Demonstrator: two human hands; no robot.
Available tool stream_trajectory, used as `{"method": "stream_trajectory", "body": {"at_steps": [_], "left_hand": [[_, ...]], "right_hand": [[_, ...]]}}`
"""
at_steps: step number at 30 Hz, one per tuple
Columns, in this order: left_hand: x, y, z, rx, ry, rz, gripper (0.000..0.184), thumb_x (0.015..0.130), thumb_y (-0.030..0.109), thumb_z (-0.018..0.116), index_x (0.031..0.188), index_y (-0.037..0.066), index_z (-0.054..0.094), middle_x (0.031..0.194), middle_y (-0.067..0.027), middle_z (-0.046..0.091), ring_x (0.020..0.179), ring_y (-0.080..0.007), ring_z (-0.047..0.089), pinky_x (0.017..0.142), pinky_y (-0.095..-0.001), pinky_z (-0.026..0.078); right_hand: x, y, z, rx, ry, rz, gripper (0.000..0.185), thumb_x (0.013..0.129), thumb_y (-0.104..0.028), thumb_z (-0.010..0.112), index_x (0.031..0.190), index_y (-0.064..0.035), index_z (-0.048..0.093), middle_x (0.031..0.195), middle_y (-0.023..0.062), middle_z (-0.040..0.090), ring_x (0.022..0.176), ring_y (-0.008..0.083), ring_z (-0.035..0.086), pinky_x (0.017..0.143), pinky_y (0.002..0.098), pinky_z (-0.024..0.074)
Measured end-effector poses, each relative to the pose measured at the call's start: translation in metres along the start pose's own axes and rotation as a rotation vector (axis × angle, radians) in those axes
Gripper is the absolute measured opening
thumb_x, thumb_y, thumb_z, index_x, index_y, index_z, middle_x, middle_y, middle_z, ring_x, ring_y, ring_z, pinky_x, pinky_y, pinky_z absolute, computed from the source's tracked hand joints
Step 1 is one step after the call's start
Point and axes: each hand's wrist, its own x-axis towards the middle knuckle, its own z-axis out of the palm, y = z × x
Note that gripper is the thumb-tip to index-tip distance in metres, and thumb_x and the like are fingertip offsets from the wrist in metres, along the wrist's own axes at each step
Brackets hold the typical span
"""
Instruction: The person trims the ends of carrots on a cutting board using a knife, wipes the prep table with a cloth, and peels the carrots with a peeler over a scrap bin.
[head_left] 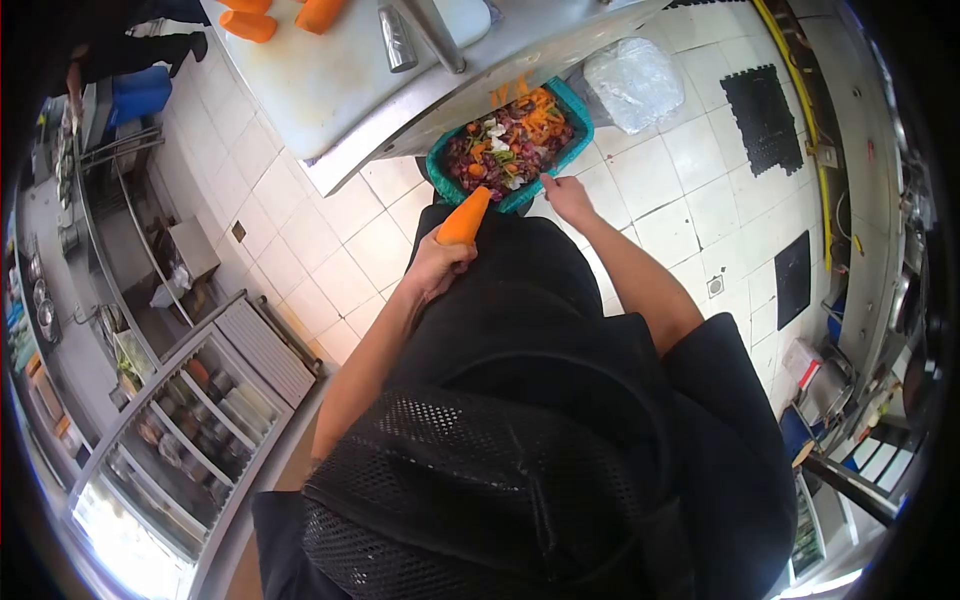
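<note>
My left hand (438,264) is wrapped round the thick end of a peeled orange carrot (464,218). The carrot's narrow end points up toward a teal bin (436,160). Inside the bin lies a heap of food scraps (490,152), with orange peelings, dark red-purple pieces and some green and white bits. At the bin's near right corner, my right hand (570,201) is closed, with the thumb side toward the rim. Whatever it holds is too small to make out.
Above the bin, a steel counter carries a white cutting board (315,95) with several carrot pieces (247,25). A clear plastic-wrapped bundle (632,85) stands right of the bin. Black mats (762,118) lie on the tiled floor. Another person (130,62) stands far left, near a glass-fronted case (190,420).
</note>
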Motion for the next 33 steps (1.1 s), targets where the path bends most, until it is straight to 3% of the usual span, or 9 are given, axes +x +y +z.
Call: {"method": "stream_trajectory", "body": {"at_steps": [4,9,12,14,15,18,24,30,33], "left_hand": [[0.0,0.009,0.021,0.199,0.088,0.027,0.055,0.074,-0.004,0.078,0.123,0.004,0.055,0.095,-0.0039,0.06,0.07,-0.0103,0.056,0.058,-0.023,0.044],[0.0,0.012,0.034,0.358,0.04,0.238,0.06,0.078,0.011,0.086,0.128,0.005,0.054,0.095,-0.005,0.064,0.068,-0.0099,0.056,0.057,-0.0234,0.043],[-0.007,0.013,0.028,0.159,-0.024,0.042,0.061,0.078,0.004,0.082,0.132,0.005,0.054,0.091,-0.0013,0.059,0.067,-0.0098,0.054,0.059,-0.0252,0.045],[0.001,0.002,0.012,0.069,0.013,-0.004,0.052,0.081,0.004,0.078,0.127,0.007,0.055,0.086,-0.0008,0.058,0.064,-0.0103,0.053,0.057,-0.026,0.043],[0.005,-0.006,0.008,0.004,0.039,0.007,0.042,0.082,0.003,0.074,0.119,0.007,0.055,0.083,-0.0008,0.057,0.062,-0.0105,0.052,0.055,-0.0247,0.04],[0.004,-0.006,0.008,-0.047,0.071,-0.03,0.036,0.081,0.002,0.074,0.113,0.007,0.056,0.083,-0.0006,0.058,0.062,-0.0105,0.051,0.054,-0.0237,0.039],[0.001,-0.015,0.004,0.01,-0.002,0.009,0.038,0.079,-0.002,0.073,0.113,0.005,0.058,0.083,-0.0001,0.058,0.059,-0.0093,0.049,0.053,-0.0238,0.039],[-0.014,-0.004,0.012,0.024,0.072,0.027,0.046,0.076,-0.003,0.075,0.118,0.004,0.058,0.085,-0.0013,0.059,0.061,-0.0088,0.051,0.053,-0.0235,0.04],[-0.016,0.002,0.007,0.254,0.187,0.01,0.051,0.074,-0.003,0.077,0.121,0.002,0.058,0.09,-0.0033,0.061,0.068,-0.0106,0.057,0.06,-0.0248,0.046]], "right_hand": [[-0.042,-0.063,0.006,0.719,-0.166,0.171,0.051,0.099,-0.054,0.057,0.102,-0.0041,0.065,0.07,0.0013,0.052,0.048,0.0075,0.041,0.043,0.025,0.03],[-0.058,-0.1,0.022,0.79,-0.215,0.009,0.038,0.092,-0.043,0.07,0.095,-0.0067,0.062,0.074,-0.0011,0.054,0.051,0.0078,0.045,0.043,0.0261,0.0315],[-0.066,-0.104,0.023,0.734,-0.151,-0.066,0.039,0.093,-0.043,0.069,0.095,-0.0046,0.063,0.072,-0.0013,0.054,0.055,0.0064,0.045,0.045,0.0256,0.0331],[-0.061,-0.101,0.016,0.515,-0.184,-0.078,0.047,0.096,-0.048,0.062,0.099,-0.0012,0.066,0.073,0.0083,0.063,0.059,0.0166,0.059,0.052,0.0337,0.044],[-0.043,-0.078,0.029,0.265,-0.05,-0.205,0.053,0.098,-0.052,0.054,0.106,-0.0017,0.069,0.084,0.0197,0.071,0.074,0.033,0.07,0.068,0.0454,0.0527],[-0.079,-0.085,0.009,-0.193,-0.048,-0.286,0.051,0.099,-0.052,0.049,0.106,-0.0062,0.071,0.094,0.0236,0.071,0.089,0.0433,0.068,0.083,0.0537,0.0522],[-0.122,-0.095,-0.003,-0.346,-0.105,-0.476,0.043,0.099,-0.047,0.051,0.094,-0.0092,0.071,0.085,0.02,0.071,0.084,0.0427,0.068,0.078,0.0544,0.0533],[-0.036,-0.033,-0.011,-0.39,0.036,-0.079,0.051,0.1,-0.05,0.049,0.093,-0.0048,0.073,0.095,0.0214,0.072,0.094,0.0409,0.069,0.083,0.0516,0.054],[-0.049,-0.06,-0.007,-0.301,-0.022,-0.147,0.049,0.099,-0.049,0.051,0.096,-0.0052,0.073,0.094,0.0213,0.072,0.094,0.0413,0.068,0.082,0.0513,0.0538]]}}
